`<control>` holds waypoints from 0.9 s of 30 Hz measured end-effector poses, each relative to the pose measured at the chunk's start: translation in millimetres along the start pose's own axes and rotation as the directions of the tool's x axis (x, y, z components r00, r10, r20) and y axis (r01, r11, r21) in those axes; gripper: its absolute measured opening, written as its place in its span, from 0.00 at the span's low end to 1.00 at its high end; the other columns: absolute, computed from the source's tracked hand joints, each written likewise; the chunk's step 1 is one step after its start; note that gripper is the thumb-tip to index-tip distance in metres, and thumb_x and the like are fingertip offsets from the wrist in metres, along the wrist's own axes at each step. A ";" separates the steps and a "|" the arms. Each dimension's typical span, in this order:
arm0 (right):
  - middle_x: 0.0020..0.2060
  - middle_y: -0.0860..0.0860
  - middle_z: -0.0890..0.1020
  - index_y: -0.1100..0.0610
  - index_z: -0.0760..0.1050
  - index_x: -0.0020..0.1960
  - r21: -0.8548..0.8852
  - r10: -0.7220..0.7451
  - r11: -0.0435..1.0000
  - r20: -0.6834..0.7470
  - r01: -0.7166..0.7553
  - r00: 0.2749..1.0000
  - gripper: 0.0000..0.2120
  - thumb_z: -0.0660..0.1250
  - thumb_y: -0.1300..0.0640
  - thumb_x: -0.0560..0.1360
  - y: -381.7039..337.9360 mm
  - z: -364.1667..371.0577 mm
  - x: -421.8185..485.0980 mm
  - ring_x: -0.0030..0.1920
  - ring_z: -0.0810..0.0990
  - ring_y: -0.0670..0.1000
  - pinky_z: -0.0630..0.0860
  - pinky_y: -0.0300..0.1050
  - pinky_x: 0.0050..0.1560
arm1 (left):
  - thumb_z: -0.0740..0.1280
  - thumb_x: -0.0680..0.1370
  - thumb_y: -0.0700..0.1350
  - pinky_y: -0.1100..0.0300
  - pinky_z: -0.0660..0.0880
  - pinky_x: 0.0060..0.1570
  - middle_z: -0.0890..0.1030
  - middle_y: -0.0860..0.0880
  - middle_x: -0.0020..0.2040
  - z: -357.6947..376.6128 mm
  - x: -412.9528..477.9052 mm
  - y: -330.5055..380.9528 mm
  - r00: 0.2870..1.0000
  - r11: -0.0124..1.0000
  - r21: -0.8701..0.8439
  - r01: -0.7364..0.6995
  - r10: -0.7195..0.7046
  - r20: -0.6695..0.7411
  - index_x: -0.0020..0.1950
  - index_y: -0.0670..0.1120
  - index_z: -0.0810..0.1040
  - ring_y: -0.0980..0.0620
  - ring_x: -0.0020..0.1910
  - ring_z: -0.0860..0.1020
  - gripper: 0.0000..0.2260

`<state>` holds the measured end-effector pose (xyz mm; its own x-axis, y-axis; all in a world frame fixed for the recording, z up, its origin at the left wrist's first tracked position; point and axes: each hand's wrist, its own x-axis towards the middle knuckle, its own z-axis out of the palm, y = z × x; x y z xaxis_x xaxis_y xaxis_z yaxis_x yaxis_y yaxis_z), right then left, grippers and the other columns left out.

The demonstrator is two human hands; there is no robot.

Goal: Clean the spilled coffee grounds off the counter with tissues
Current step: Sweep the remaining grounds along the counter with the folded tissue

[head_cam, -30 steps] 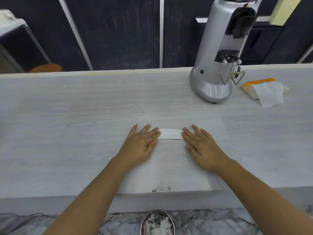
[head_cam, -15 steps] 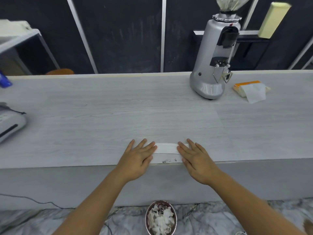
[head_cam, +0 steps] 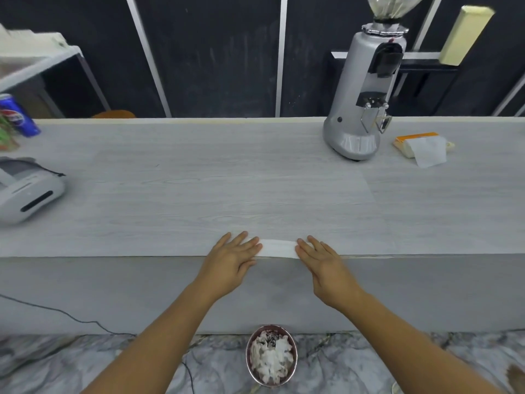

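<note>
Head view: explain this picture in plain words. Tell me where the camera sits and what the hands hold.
No machine here: a person wears a camera on the head, so this one picture looks forward and down at their own arms. The left hand and right hand lie flat, fingers straight, each pressing one end of a folded white tissue at the near edge of the grey counter. Nothing is gripped. Further back stand a silver coffee grinder and a tissue pack; at the left, a white device and a blue can. On the floor below, a metal bin holds crumpled tissues.
</note>
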<state>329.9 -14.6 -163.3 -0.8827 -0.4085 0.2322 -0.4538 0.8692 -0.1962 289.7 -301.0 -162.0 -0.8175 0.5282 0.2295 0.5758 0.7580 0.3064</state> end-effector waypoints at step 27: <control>0.60 0.57 0.81 0.63 0.81 0.59 0.055 0.057 0.997 -0.177 -0.048 0.983 0.28 0.68 0.80 0.62 122.4 -61.0 91.9 0.64 0.77 0.61 0.73 0.59 0.64 | 0.65 0.81 0.43 0.53 0.60 0.75 0.80 0.55 0.65 -22.9 175.1 18.4 0.996 0.994 -0.078 0.070 -0.074 -0.045 0.62 0.52 0.82 0.54 0.70 0.73 0.12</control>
<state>200.7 71.2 -107.8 -0.8717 -0.3024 0.3855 -0.4170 0.8711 -0.2594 157.4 -203.3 -95.0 -0.8565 0.4532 0.2472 0.5161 0.7612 0.3928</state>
